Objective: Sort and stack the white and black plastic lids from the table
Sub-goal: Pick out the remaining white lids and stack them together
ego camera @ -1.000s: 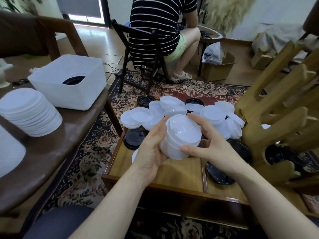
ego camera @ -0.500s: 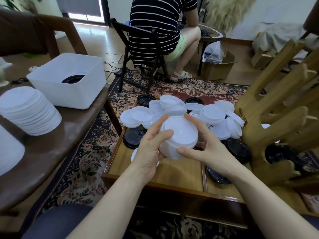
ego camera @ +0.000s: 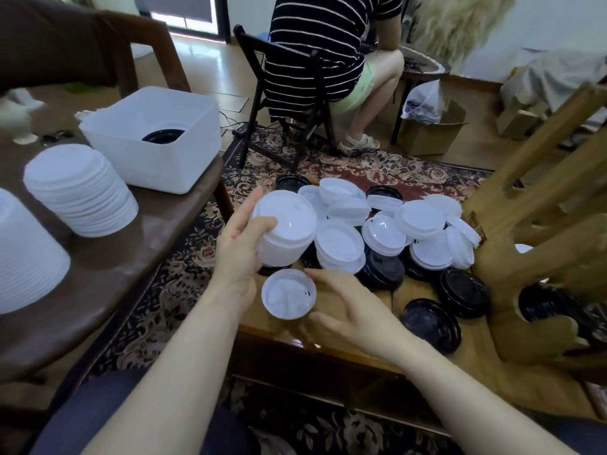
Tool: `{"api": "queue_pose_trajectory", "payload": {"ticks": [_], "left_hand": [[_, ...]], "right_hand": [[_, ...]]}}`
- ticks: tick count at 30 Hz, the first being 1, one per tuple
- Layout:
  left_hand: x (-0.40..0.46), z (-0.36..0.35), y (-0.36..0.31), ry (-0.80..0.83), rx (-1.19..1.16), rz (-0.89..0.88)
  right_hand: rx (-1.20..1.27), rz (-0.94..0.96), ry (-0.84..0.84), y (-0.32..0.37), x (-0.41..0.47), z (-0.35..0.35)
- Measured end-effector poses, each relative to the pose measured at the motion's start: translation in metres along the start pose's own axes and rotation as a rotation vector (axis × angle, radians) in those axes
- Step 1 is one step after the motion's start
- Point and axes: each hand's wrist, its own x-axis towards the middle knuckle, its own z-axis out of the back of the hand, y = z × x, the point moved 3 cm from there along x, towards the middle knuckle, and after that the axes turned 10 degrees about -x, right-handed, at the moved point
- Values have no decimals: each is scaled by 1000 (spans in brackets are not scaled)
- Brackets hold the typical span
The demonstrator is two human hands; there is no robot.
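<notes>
Left hand [ego camera: 237, 249] hides, perhaps, half the white stack [ego camera: 284, 233].

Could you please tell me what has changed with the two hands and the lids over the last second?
The right hand let go of the white lid stack and dropped toward a single white lid on the low table. The left hand keeps its grip on the stack and has carried it left. The lid pile and white bin stayed put.

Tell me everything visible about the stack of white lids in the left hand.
The stack of white lids looks like thin, slightly see-through plastic: round nested lids with raised rims. The left hand grips it from the side, thumb across the top lid, tilted, held above the low wooden table. The right hand does not touch it.
</notes>
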Motion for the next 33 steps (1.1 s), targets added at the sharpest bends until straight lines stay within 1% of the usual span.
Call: {"api": "queue_pose_trajectory", "payload": {"ticks": [2,4,5,6,8,10,11,18,20,22,25,29,31,33], "left_hand": [[0,0,1,-10,-16,1],[-1,-2,3,-10,-20,12],[-2,-3,4,-8,-18,19],[-3,-3,4,-10,-15,28],[-5,-4,6,-21,-7,47],[-7,-6,7,-31,15,62],[-8,-7,7,-33,22,68],[-12,-9,11,-35,51,99],[-12,-9,12,-43,51,101],[-12,-10,12,-39,49,106],[-14,-12,14,-27,62,120],[-14,-12,13,-42,55,125],[-15,-14,12,-42,50,118],[-17,-16,12,-25,60,116]], "right_hand": [[-283,151,130,-3,0,-25],[-454,209,223,-7,-2,-42],[-499,229,219,-8,-3,-47],[-545,257,178,-8,-4,-48],[-645,297,58,-7,-6,-48],[-677,310,-50,-9,-6,-46],[-672,314,-69,-10,-6,-45],[-599,276,-23,-10,-19,-38],[-545,229,-46,-10,-20,-29],[-423,120,-71,-9,-21,-14],[-90,-91,-91,-11,-21,13],[357,-302,-273,-16,-26,58],[526,-370,-377,-20,-29,79],[785,-417,-466,-21,-31,94]]}}
